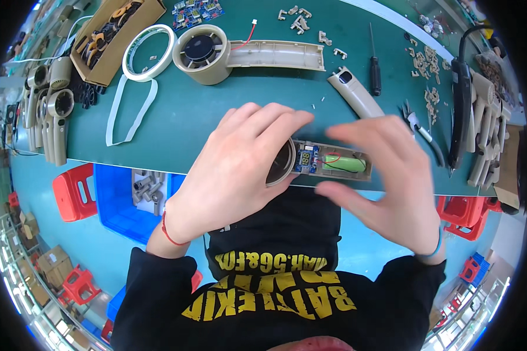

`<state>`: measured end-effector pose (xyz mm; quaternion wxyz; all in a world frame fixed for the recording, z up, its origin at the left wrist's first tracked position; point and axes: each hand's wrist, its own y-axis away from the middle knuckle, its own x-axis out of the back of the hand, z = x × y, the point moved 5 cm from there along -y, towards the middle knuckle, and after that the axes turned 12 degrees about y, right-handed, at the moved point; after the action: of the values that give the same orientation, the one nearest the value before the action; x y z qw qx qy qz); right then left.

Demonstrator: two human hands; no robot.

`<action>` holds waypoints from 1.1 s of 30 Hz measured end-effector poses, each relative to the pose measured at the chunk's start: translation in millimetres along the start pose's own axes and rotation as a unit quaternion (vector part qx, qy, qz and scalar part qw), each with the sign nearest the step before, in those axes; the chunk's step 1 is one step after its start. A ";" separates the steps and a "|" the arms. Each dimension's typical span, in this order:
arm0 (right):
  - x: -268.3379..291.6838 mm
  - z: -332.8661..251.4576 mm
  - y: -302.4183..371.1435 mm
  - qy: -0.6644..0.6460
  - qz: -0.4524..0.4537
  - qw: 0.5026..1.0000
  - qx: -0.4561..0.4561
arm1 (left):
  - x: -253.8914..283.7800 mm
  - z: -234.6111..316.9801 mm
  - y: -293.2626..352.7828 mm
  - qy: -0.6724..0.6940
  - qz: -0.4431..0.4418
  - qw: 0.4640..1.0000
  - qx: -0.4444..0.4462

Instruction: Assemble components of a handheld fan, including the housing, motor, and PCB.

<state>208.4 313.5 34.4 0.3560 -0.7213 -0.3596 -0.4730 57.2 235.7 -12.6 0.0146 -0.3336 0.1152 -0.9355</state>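
My left hand [231, 161] is closed around the round head of a beige handheld fan [284, 164] at the table's near edge. The fan's handle points right with its shell uncovered. Inside it sit a small blue circuit board [306, 159] with a digit display and a green cylindrical battery [342, 164] with red and black wires. Around the handle's right end hovers my right hand [392, 167], slightly blurred, thumb and fingers apart and nothing between them. Beyond it lies a loose beige handle cover [357, 96]. My left palm and fingers hide most of the fan head.
Another opened fan [202, 55] lies at the back beside a white tape roll [149, 52]. Toward the right are a screwdriver [375, 73], cutters [421, 128], a black corded tool [461, 111] and small beige parts [430, 64]. Fan bodies [52, 117] are stacked left; a blue bin [123, 205] stands below.
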 end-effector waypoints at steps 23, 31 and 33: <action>-64.6 -1.9 -46.6 -0.022 -0.327 0.941 0.088 | -2.0 -7.5 3.2 0.047 -0.006 0.998 0.042; -65.7 0.5 -43.3 -0.058 -0.345 0.936 0.036 | -1.0 -7.0 1.1 0.030 -0.010 0.999 0.020; -55.6 -4.6 -44.4 -0.066 -0.262 0.960 0.073 | -1.9 -5.6 -0.5 0.030 -0.015 0.999 0.015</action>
<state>152.0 321.1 -8.7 0.2469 -0.6036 -0.5922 -0.4733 55.2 237.6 -17.8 0.0017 -0.3069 0.0962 -0.9469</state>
